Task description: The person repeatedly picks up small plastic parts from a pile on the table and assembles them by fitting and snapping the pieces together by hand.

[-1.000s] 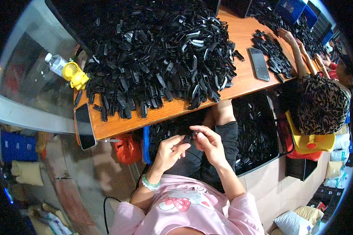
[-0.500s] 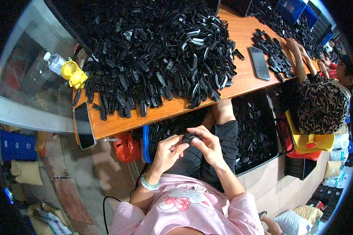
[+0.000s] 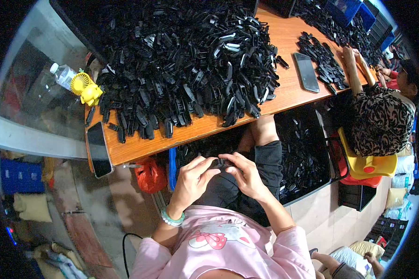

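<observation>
A small black plastic part [image 3: 220,163] is held above my lap, spanning the gap between both hands. My left hand [image 3: 192,180] pinches its left end between thumb and fingers. On the other end, the fingertips of my right hand [image 3: 247,176] are closed, with the thumb below. The fingers cover much of the part, so its exact kind is hard to make out. Ahead of the hands, a large heap of similar black plastic parts [image 3: 181,69] covers much of the wooden table [image 3: 191,132].
A phone [image 3: 99,149] lies at the table's left corner by a yellow fan [image 3: 86,88] and a bottle [image 3: 64,75]. Another phone [image 3: 306,72] is to the right. Under the table are a red bag [image 3: 150,176] and a bin of black parts [image 3: 300,153]. A co-worker [image 3: 381,121] sits at right.
My hands have drawn slightly apart, and the black part now shows more between the fingertips. A person's arm and leg have come further into view at the lower right.
</observation>
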`<state>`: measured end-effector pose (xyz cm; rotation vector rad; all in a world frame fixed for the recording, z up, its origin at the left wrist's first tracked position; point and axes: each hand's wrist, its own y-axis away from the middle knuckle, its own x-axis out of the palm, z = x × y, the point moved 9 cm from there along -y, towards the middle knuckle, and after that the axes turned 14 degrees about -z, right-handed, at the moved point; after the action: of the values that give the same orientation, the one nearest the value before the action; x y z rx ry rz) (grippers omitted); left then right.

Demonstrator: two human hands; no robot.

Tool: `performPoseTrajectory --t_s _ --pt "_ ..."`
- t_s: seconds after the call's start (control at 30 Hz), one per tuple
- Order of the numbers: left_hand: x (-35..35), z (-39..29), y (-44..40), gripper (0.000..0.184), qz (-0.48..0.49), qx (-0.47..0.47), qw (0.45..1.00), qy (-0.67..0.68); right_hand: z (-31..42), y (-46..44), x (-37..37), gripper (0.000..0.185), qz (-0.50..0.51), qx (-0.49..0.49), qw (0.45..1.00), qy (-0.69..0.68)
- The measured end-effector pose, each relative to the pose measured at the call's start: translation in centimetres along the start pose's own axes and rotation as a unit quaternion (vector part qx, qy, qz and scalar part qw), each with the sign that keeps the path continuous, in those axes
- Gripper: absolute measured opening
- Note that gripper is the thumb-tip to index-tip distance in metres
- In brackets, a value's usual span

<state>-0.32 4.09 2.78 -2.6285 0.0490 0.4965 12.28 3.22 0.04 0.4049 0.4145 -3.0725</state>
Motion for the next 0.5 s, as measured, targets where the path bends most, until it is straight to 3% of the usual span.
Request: performPoseTrajectory --t_s 0.33,0.5 --pt "-0.4 -0.8 -0.6 0.021 0.015 -0.005 1.0 -0.017 2.6 0.6 0.4 0.038 -0.037 -0.171 0.972 0.159" --pt "-0.3 -0.9 -0.8 0.021 0.053 0.019 0.998 -0.03 2.0 0.7 0.8 0.039 -0.019 -0.169 0.973 0.155"
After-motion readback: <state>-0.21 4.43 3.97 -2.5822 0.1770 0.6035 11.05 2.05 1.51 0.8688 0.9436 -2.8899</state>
